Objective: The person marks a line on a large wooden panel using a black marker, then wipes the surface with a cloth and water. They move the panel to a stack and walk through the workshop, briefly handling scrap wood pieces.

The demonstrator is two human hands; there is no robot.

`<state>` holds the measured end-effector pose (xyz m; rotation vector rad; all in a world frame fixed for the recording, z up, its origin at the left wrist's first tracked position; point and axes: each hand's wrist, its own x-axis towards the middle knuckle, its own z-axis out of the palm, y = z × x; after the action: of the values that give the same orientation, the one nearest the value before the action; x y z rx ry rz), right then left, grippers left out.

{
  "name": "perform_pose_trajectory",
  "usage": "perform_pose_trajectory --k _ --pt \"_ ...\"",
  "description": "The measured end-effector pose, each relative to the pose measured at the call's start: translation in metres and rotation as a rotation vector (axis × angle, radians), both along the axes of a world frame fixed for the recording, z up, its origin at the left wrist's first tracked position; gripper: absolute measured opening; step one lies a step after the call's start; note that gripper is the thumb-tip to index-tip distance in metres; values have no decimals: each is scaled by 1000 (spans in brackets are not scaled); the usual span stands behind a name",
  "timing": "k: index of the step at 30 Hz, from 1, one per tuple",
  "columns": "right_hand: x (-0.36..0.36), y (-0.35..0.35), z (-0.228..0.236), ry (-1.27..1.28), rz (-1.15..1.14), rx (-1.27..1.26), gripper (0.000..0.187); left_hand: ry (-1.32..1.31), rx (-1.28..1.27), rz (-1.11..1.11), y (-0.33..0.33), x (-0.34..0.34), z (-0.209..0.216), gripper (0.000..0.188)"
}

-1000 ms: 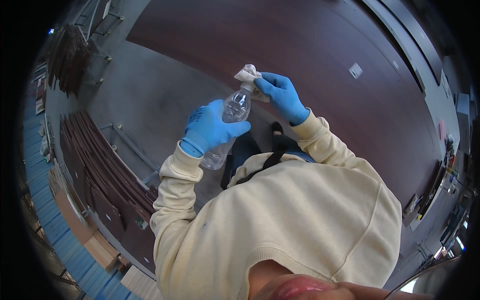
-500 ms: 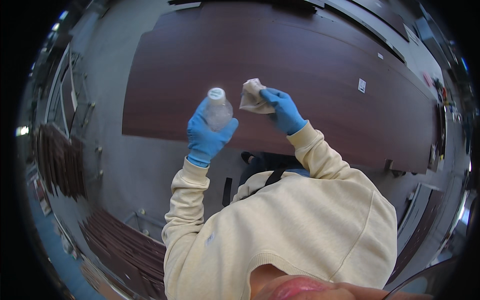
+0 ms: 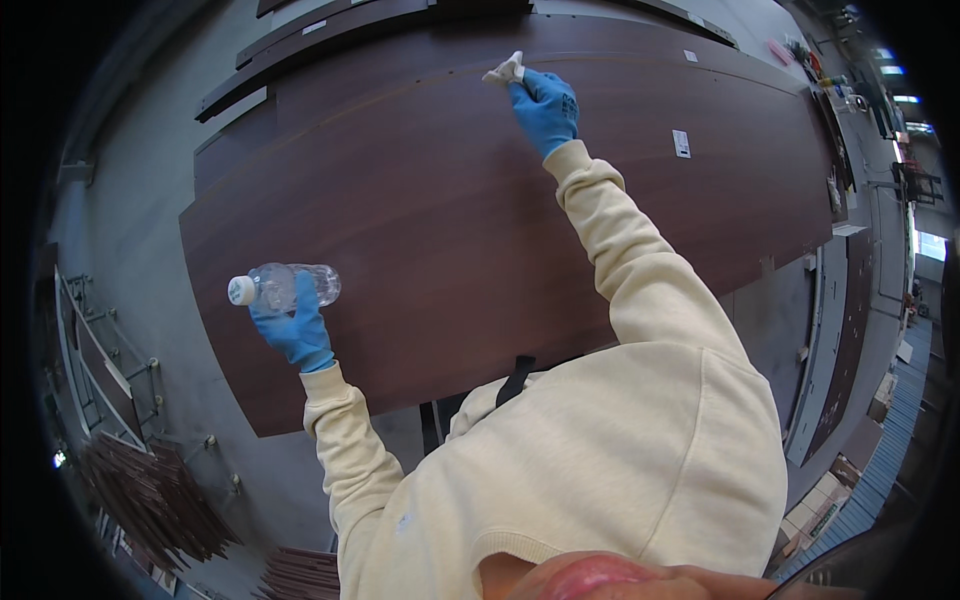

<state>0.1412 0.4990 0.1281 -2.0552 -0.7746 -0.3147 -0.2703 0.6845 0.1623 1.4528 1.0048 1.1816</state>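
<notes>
A clear plastic bottle with a white cap (image 3: 318, 283) lies tipped on its side in my left hand (image 3: 295, 325), which wears a blue glove. Its capped end points left, and the fingers wrap round its middle above the near left part of a large dark brown panel (image 3: 420, 240). My right hand (image 3: 547, 108), also gloved in blue, reaches out toward the panel's far side. Pinched in its fingers is a crumpled whitish cloth (image 3: 506, 69), close to the far edge; whether the cloth touches the surface I cannot tell.
White labels (image 3: 682, 144) are stuck on the panel's right part. More dark boards (image 3: 330, 45) lie beyond its far edge. Stacked brown strips (image 3: 150, 500) and a wheeled metal rack (image 3: 105, 365) stand on the grey floor at left.
My right hand has stretched far forward with the cloth. The left hand has moved left, and the bottle has gone from upright to lying sideways. My body has leaned over the panel.
</notes>
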Motion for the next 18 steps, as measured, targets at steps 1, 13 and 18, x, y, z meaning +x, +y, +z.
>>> perform_pose_trajectory --k 1,13,18 --pt "7 6 -3 -8 -47 -18 16 36 45 -29 15 1 -6 41" --pt "31 99 -43 -245 -132 -60 14 140 228 -176 98 -23 -45 78" --pt "-36 195 -67 -328 -19 -360 9 95 264 -220 102 -28 -60 83"
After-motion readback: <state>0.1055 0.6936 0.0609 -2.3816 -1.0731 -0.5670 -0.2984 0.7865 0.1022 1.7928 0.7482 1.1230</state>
